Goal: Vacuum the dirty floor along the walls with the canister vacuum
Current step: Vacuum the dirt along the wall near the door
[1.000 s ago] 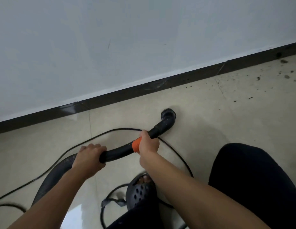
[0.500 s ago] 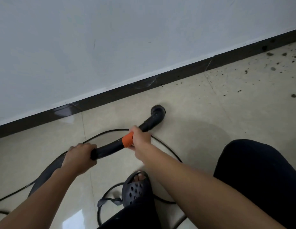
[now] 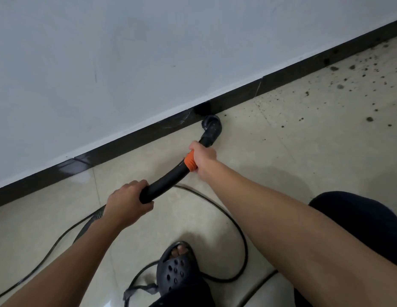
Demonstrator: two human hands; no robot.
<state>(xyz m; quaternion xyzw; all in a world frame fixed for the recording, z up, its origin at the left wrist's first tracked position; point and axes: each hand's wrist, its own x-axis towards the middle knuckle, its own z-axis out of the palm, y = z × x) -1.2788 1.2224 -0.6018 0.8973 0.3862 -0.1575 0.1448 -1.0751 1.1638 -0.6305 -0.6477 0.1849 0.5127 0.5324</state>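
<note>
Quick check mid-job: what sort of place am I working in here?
Probably the edge of an indoor room or corridor: a plain pale wall, a dark baseboard running along its foot, and glossy beige floor tiles scattered with dark debris toward the right.

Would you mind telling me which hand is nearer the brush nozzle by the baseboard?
Right. The right hand grips the tube just behind the brush nozzle, over the orange band; the left hand holds the tube farther back.

Pale grey-white wall (image 3: 126, 63), faint scuff mark (image 3: 95, 76). Dark glossy baseboard (image 3: 126, 141) runs diagonally beneath it. Below baseboard: beige tiled floor (image 3: 304, 151), dark debris specks (image 3: 340, 86) toward its right end.
</note>
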